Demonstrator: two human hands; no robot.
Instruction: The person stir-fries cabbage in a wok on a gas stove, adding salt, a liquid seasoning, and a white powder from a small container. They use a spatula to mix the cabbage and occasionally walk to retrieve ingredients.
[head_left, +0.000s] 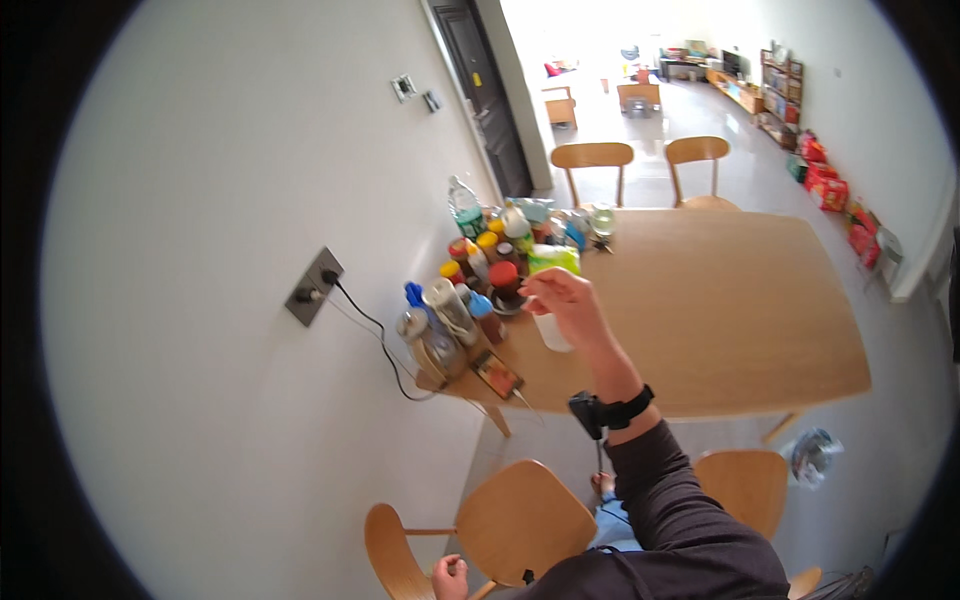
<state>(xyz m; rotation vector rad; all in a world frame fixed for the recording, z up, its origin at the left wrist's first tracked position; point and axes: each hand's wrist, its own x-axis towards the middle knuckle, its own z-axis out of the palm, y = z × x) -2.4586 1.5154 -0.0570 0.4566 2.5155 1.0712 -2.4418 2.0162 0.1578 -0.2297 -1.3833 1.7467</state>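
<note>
My right hand (564, 300) is raised over the near left part of the wooden table (720, 315), its fingers bent and their tips close together. Whether something thin is between them cannot be told. Directly below it, partly covered by the hand, is a white translucent cup (553, 335). A jar with a red lid (504, 276) stands just left of my fingertips. Down at the bottom edge, my left hand (450, 577) hangs beside a wooden chair (525, 521) with its fingers curled; its grasp is not clear.
Bottles and jars crowd the table's left side, including a large plastic bottle (466, 210) and a clear pitcher (427, 345). A phone (498, 374) lies by the near edge on a white cable. Cords run from a wall socket (313, 286). A lined bin (814, 454) stands at right.
</note>
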